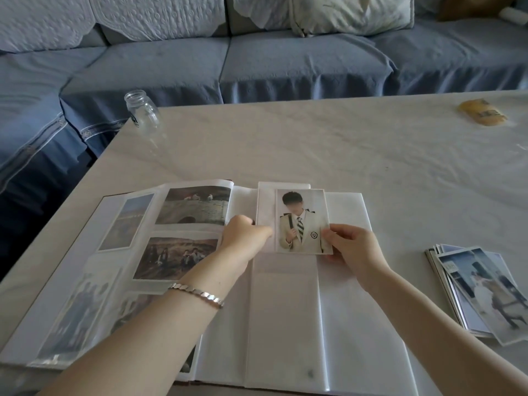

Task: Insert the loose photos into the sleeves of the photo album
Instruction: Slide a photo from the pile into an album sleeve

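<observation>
**Portrait photo held at an album sleeve**

A blue sofa (285, 61) stood behind the pale surface (343, 144). The photo album (285, 324) lay open on it, with a stack of loose photos (483, 292) well to its right. A portrait photo (301, 221) lay over the top sleeve (265, 212), its lower right corner pinched by the right hand (354, 250) fingers. The left hand (243, 238) fingers curled on the sleeve's edge
</observation>
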The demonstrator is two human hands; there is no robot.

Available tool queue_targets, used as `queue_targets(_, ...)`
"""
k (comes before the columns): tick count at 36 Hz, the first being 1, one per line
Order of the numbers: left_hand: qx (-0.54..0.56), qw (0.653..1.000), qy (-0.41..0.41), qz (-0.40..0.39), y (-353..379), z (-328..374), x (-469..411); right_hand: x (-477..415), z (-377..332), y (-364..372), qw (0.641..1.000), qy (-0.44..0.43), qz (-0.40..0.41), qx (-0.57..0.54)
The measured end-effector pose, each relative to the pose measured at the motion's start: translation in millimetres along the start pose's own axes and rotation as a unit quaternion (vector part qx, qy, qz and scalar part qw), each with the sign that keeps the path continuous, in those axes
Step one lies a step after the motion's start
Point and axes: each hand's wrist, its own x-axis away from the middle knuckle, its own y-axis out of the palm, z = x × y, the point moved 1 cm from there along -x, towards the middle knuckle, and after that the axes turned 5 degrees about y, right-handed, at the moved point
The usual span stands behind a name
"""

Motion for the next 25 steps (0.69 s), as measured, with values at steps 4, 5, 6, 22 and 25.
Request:
queue_targets(4,-0.012,1.000,0.006,-0.019,1.2,-2.3,-2.2,-1.7,4.4,-0.5,1.000,-0.010,0.004,-0.003)
queue_targets(5,-0.015,0.999,0.020,-0.023,1.9,-4.4,-2.2,-2.4,5.2,-0.8,1.000,-0.010,0.008,-0.004)
queue_targets(6,-0.026,0.999,0.037,-0.028,1.5,-4.3,1.2,-2.9,6.1,-0.9,1.000,-0.010,0.012,-0.006)
queue_targets(22,0.068,0.990,0.086,-0.086,10.2,-29.3,20.6,6.3,-8.4,15.8,0.982,-0.098,0.017,0.158)
queue_targets(25,0.076,0.987,0.112,-0.080,10.2,-27.2,23.7,1.9,-15.6,13.5,0.992,-0.054,-0.001,0.114)
